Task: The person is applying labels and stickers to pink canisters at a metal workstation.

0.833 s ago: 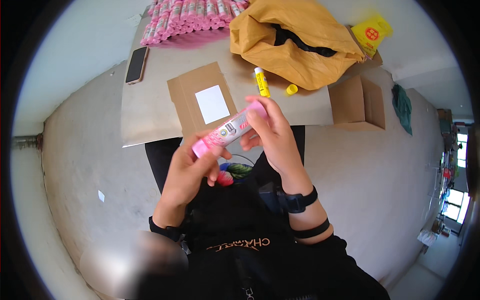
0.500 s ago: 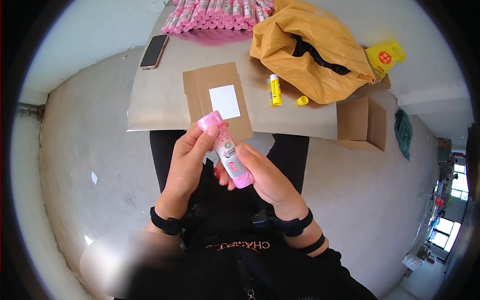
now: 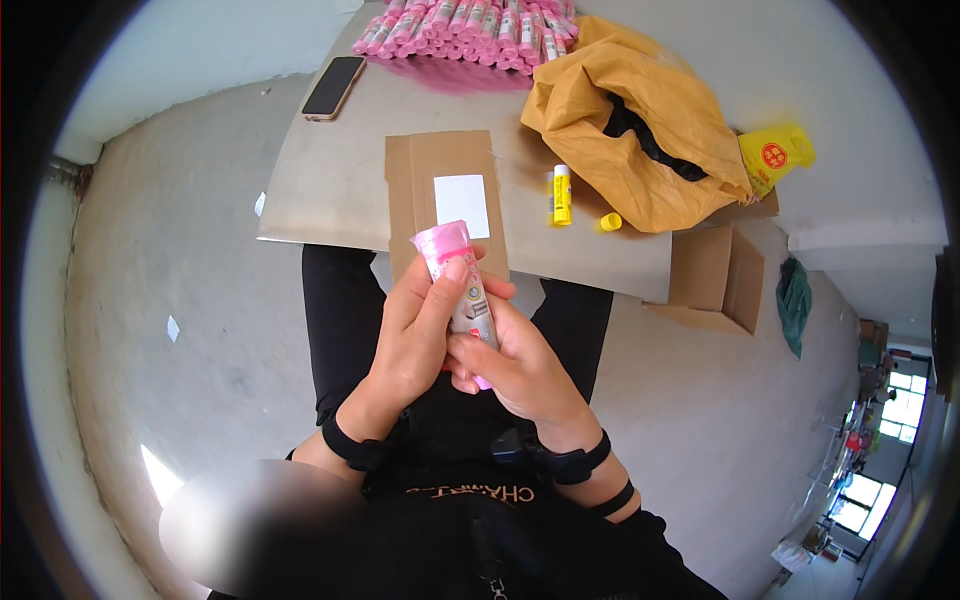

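Note:
Both hands hold a roll of pink plastic bags [image 3: 441,239] with a printed pale label sleeve, over my lap. Its pink upper end sticks out past my left hand [image 3: 412,328], which is closed round the upper half, thumb on the label. My right hand [image 3: 527,366] wraps the lower half with its thumb across the label, covering most of that end. Beyond the roll, a flat cardboard piece [image 3: 409,182] lies at the table's near edge with white paper [image 3: 461,208] on it. A yellow glue stick [image 3: 562,197] stands to its right, beside its separate yellow cap [image 3: 611,222].
A heap of pink rolls [image 3: 460,40] covers the table's far side. Left of it lies a phone [image 3: 335,88]. A large orange-yellow sack [image 3: 640,110] sits at the right, next to a yellow bag [image 3: 776,158]. An open cardboard box [image 3: 712,280] stands off the table's right edge.
The roll has turned more upright. My right hand has closed further over its lower end, its thumb now across the label. The whole view has shifted slightly.

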The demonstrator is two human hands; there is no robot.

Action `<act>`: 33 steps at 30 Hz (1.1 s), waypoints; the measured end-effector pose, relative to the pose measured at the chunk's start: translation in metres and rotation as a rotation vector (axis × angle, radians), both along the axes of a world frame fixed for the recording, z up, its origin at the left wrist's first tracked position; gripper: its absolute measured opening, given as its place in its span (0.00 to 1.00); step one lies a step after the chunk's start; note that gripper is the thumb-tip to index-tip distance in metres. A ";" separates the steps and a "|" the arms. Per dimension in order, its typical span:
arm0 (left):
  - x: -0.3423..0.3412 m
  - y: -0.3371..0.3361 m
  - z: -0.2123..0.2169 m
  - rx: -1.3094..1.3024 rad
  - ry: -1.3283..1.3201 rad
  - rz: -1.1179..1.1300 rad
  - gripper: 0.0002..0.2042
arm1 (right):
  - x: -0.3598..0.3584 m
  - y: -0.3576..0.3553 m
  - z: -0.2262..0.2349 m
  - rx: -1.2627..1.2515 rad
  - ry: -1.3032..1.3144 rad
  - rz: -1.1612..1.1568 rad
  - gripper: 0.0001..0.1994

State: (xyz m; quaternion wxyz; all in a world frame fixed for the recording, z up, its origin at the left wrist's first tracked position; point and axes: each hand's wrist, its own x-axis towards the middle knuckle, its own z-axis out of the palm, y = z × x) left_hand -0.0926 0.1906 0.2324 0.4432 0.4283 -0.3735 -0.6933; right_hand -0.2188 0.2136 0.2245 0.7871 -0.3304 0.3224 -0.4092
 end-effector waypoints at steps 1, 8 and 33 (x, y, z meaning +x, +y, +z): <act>0.001 0.000 -0.001 0.000 0.002 0.004 0.21 | -0.002 0.000 -0.001 -0.008 -0.015 0.043 0.17; 0.008 -0.011 -0.016 0.017 0.240 -0.050 0.29 | 0.001 0.002 0.004 0.084 -0.048 0.009 0.16; 0.018 -0.006 -0.009 0.017 0.314 -0.154 0.25 | -0.004 0.002 0.010 0.056 -0.091 0.075 0.19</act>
